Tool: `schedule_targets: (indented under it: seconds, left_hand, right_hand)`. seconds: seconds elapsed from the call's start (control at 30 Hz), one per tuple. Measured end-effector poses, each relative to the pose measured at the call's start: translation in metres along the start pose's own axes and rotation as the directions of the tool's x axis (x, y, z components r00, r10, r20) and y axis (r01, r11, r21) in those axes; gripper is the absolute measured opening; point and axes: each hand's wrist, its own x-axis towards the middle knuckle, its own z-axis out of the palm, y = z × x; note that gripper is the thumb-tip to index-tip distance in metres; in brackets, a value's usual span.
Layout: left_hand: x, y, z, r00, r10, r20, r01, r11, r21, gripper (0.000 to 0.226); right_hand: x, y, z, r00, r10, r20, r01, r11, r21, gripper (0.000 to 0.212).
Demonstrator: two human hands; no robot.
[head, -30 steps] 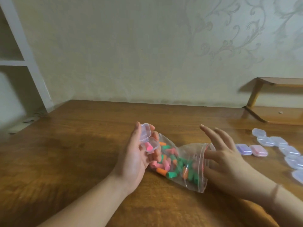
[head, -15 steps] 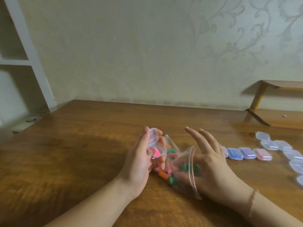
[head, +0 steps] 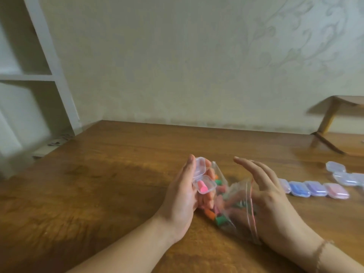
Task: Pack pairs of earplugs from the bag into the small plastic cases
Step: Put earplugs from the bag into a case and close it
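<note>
Earplugs [head: 218, 213], pink, orange and green, fill a clear zip bag [head: 234, 203] lying on the tabletop [head: 118, 174] near its front edge, between the two hands. The left hand [head: 183, 198] grips a small clear case [head: 203, 179] with its lid up and one pink earplug [head: 202, 188] inside. The right hand [head: 271, 201] reaches into the bag's mouth, upper fingers straight; what its thumb does inside is hidden. Closed cases [head: 315, 189] lie in a row toward the right edge.

Place: a room in a home
Wall: pale wallpaper [head: 197, 56] with a swirl pattern
Table: dark wooden table [head: 98, 194]
Left: white shelf unit [head: 29, 75]
Right: small wooden rack [head: 334, 115] on the tabletop
</note>
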Motion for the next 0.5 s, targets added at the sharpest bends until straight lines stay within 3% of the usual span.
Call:
schedule_targets:
  seconds: [0.17,0.37,0.5]
  left_hand:
    - [0.001,-0.002,0.0,1.0,-0.009,0.006,0.009,1.0,-0.017,0.049]
    - [-0.001,0.001,0.003,0.999,0.005,0.041,-0.002,0.997,-0.071,0.048]
    - [0.0,-0.001,0.002,0.999,0.01,0.046,-0.005,0.995,-0.097,0.048]
  right_hand:
    - [-0.001,-0.005,-0.003,0.999,0.008,0.039,-0.01,0.998,0.066,0.013]
    - [0.0,-0.006,-0.006,0.992,-0.072,0.101,0.089,0.979,-0.182,0.046]
    - [0.001,-0.013,-0.004,0.993,-0.104,0.051,0.113,0.965,-0.237,0.024]
